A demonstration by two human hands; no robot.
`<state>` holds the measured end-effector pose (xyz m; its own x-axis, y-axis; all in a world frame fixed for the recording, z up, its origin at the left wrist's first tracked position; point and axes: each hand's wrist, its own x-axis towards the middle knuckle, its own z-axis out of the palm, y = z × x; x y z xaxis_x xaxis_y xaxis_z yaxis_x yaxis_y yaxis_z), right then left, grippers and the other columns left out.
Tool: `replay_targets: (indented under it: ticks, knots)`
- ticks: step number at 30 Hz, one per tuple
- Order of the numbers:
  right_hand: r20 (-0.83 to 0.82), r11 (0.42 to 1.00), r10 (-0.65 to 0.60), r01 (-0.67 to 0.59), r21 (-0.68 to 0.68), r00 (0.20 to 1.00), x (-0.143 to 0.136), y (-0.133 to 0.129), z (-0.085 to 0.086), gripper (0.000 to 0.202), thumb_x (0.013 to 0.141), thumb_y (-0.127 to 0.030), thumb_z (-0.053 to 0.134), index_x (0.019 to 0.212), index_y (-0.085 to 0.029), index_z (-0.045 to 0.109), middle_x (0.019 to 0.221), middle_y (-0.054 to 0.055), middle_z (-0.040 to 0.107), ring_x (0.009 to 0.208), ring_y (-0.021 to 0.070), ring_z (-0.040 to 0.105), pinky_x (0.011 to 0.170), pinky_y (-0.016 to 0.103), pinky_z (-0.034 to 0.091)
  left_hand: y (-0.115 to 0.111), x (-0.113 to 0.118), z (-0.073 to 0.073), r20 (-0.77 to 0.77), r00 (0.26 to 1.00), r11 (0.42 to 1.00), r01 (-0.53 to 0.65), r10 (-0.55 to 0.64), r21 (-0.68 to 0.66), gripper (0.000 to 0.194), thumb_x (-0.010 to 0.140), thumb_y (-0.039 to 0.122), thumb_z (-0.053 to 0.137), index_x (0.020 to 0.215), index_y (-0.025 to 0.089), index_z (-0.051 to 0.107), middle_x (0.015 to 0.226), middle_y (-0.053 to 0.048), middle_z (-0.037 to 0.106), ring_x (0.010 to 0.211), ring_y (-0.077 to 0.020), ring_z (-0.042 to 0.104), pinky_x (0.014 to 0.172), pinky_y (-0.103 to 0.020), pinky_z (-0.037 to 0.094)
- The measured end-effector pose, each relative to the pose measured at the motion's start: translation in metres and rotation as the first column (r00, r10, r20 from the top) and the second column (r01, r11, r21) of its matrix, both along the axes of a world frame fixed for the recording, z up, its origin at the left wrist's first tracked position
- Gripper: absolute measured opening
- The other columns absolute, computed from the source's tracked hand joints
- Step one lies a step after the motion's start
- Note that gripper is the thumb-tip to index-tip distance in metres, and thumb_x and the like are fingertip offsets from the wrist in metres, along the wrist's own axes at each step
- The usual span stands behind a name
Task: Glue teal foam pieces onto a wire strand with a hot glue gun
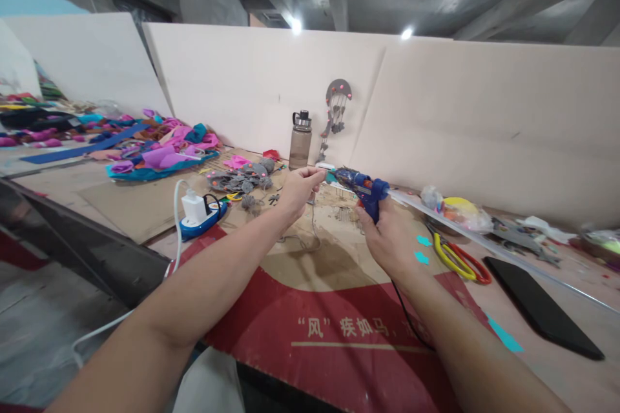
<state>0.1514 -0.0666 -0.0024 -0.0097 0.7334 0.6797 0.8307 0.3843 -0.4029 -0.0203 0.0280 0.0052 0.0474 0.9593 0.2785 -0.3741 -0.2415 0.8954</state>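
My right hand [382, 232] is wrapped round the handle of a blue hot glue gun [371, 190], whose nozzle points left. A long clear glue stick [465, 239] runs out of its back toward the right. In front of the nozzle, my left hand [304, 187] pinches a small teal felt piece [330, 176] between its fingertips. The nozzle is at the felt; whether they touch I cannot tell. A strand of grey yarn [316, 232] hangs below my left hand onto the brown cardboard [334, 268].
Yellow-and-red-handled scissors [460, 258], teal scraps [422, 258] and a black phone [542, 306] lie at right. A blue power strip [203, 218] with a white plug, grey felt pieces [237, 179] and colourful fabric [165, 155] are at left. Behind stands a water bottle [300, 142].
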Motion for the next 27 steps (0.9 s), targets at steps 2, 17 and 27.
replay_targets:
  ticks: [2,17,27]
  knots:
    - [-0.002,1.0,0.001,-0.001,0.0,1.0,0.0,0.0001,0.0001,0.038,0.091,-0.041,0.042,0.121,-0.019,0.053,0.117,0.018,0.065,0.111,0.0326,0.061,0.094,0.048,0.047,-0.0001,-0.0002,0.0002,-0.003,1.0,1.0,-0.001,0.001,0.005,0.03,0.062,0.035,0.079,0.074,0.012,0.065,0.058,0.004,0.048,0.047,-0.0034,0.037,0.043,-0.018,0.016]
    - [-0.023,0.999,0.043,-0.043,0.008,0.999,-0.0008,-0.0004,0.0,0.041,0.092,-0.039,0.043,0.128,-0.02,0.049,0.118,0.017,0.065,0.109,0.033,0.062,0.092,0.05,0.048,-0.0019,-0.0002,0.0014,-0.018,1.0,1.0,0.0,0.0,-0.007,0.029,0.062,0.035,0.079,0.072,0.013,0.064,0.057,0.004,0.048,0.046,-0.0033,0.036,0.043,-0.019,0.017]
    - [-0.013,1.0,0.029,-0.029,0.011,0.999,-0.0015,-0.0002,-0.0005,0.04,0.092,-0.039,0.043,0.125,-0.018,0.051,0.115,0.018,0.066,0.108,0.0335,0.062,0.092,0.05,0.048,-0.0003,-0.0003,0.0016,0.001,1.0,1.0,0.011,-0.011,-0.01,0.028,0.061,0.032,0.079,0.073,0.012,0.063,0.059,0.004,0.049,0.046,-0.0028,0.037,0.042,-0.018,0.015]
